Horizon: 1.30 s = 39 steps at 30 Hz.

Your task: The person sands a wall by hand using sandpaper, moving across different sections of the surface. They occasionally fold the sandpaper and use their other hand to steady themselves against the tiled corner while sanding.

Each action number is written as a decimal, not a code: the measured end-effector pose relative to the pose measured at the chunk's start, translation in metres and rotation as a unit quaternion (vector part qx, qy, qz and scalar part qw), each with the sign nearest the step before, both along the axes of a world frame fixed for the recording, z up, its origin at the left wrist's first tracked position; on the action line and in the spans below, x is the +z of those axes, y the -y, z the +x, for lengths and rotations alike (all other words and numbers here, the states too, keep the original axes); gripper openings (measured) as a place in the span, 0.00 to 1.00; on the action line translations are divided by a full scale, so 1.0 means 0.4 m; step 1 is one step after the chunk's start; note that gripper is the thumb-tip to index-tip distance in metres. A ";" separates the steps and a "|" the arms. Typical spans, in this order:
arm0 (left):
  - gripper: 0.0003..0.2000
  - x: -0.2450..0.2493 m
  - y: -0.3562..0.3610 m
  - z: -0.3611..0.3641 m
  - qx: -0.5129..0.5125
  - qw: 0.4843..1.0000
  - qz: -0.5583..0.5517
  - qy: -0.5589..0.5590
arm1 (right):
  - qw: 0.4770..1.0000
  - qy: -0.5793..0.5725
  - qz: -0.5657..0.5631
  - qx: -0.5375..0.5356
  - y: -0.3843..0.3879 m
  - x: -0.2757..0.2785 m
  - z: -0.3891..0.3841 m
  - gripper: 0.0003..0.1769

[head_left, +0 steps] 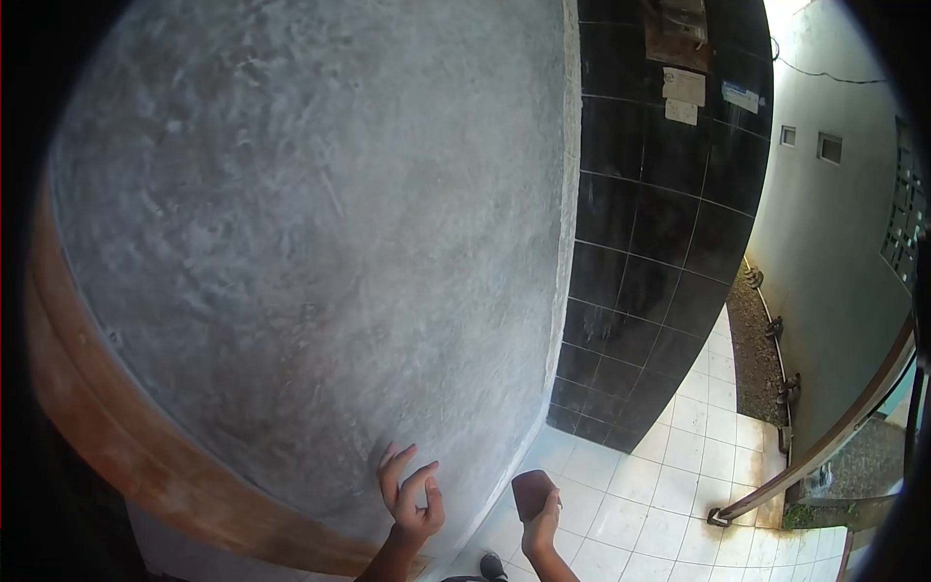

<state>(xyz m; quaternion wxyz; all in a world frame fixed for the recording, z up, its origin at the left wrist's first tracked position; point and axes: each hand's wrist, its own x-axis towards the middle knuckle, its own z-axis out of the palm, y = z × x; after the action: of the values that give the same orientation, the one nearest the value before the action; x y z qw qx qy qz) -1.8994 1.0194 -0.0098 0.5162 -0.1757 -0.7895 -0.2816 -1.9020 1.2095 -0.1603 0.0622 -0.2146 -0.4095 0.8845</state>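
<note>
My right hand (pixel 540 529) grips a flat, reddish-brown piece of sandpaper (pixel 532 493), with the thumb over its near edge. The piece is held up above the white floor tiles, to the right of the wall's lower edge. My left hand (pixel 412 500) is raised in front of the grey plastered wall (pixel 339 242), its fingers apart and loosely curved with nothing in them. Its fingertips overlap the lower part of the wall in this view.
A black-tiled pillar (pixel 640 242) with paper labels (pixel 684 87) adjoins the wall on the right. An orange-brown frame (pixel 145 436) borders the wall on the left. White floor tiles (pixel 669 485) run to a wooden post (pixel 815 451). My shoe (pixel 493 565) shows at the bottom.
</note>
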 end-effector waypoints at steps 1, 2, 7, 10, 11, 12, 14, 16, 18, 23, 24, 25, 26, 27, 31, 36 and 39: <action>0.11 -0.012 0.002 -0.053 -0.010 1.000 -0.001 0.003 | 1.000 0.007 0.019 -0.015 -0.013 -0.012 -0.048 0.36; 0.12 -0.031 0.009 -0.107 0.044 0.998 -0.007 -0.046 | 0.999 0.018 0.037 -0.028 -0.022 -0.021 -0.092 0.36; 0.18 -0.016 -0.014 -0.211 0.159 0.976 -0.064 -0.131 | 0.992 -0.030 0.083 -0.094 -0.012 -0.018 -0.315 0.41; 0.24 -0.036 0.011 -0.232 0.228 0.956 -0.116 -0.147 | 0.984 -0.031 0.122 -0.124 0.025 -0.016 -0.472 0.46; 0.26 -0.040 0.019 -0.229 0.255 0.946 -0.143 -0.143 | 0.979 -0.006 0.183 -0.094 0.037 -0.048 -0.524 0.47; 0.29 -0.035 0.020 -0.225 0.282 0.934 -0.172 -0.136 | 0.979 0.009 0.178 -0.094 0.044 -0.048 -0.545 0.47; 0.30 0.011 -0.003 -0.237 0.322 0.909 -0.235 -0.125 | 0.986 0.012 0.162 0.030 0.045 -0.024 -0.608 0.47; 0.31 0.030 -0.021 -0.258 0.359 0.877 -0.296 -0.122 | 0.979 0.003 0.138 0.150 0.053 -0.014 -0.670 0.47; 0.31 0.017 -0.027 -0.258 0.457 0.863 -0.203 -0.074 | 0.974 -0.043 0.141 0.171 0.101 -0.029 -0.702 0.44; 0.26 0.021 -0.038 -0.322 0.604 0.767 -0.197 -0.091 | 0.963 -0.113 0.188 0.154 0.043 -0.019 -0.884 0.40; 0.26 0.004 -0.020 -0.330 0.635 0.735 -0.208 -0.118 | 0.962 -0.119 0.203 0.140 0.026 -0.014 -0.937 0.40; 0.26 -0.017 0.008 -0.319 0.637 0.732 -0.215 -0.114 | 0.960 -0.125 0.217 0.128 0.009 -0.011 -0.987 0.40; 0.28 -0.040 0.039 -0.295 0.634 0.728 -0.245 -0.090 | 0.957 -0.130 0.232 0.117 -0.008 -0.010 -1.031 0.39; 0.30 -0.043 0.043 -0.284 0.631 0.722 -0.277 -0.064 | 0.954 -0.133 0.246 0.107 -0.023 -0.012 -1.065 0.39; 0.30 -0.042 0.023 -0.255 0.620 0.716 -0.319 -0.020 | 0.965 -0.065 0.213 0.141 -0.092 -0.011 -1.132 0.37; 0.30 -0.008 0.017 -0.257 0.594 0.723 -0.352 0.014 | 0.971 0.003 0.165 0.175 -0.146 0.005 -1.179 0.33; 0.30 0.018 0.034 -0.277 0.574 0.731 -0.368 0.027 | 0.962 -0.037 0.220 0.154 -0.136 -0.036 -1.201 0.33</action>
<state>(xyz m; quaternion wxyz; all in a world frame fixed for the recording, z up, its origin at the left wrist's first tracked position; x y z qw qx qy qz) -2.0100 1.0058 -0.0027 0.4528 0.1429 -0.7955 0.3766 -2.3826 1.2641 -0.1747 -0.0139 -0.0965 -0.6199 0.7786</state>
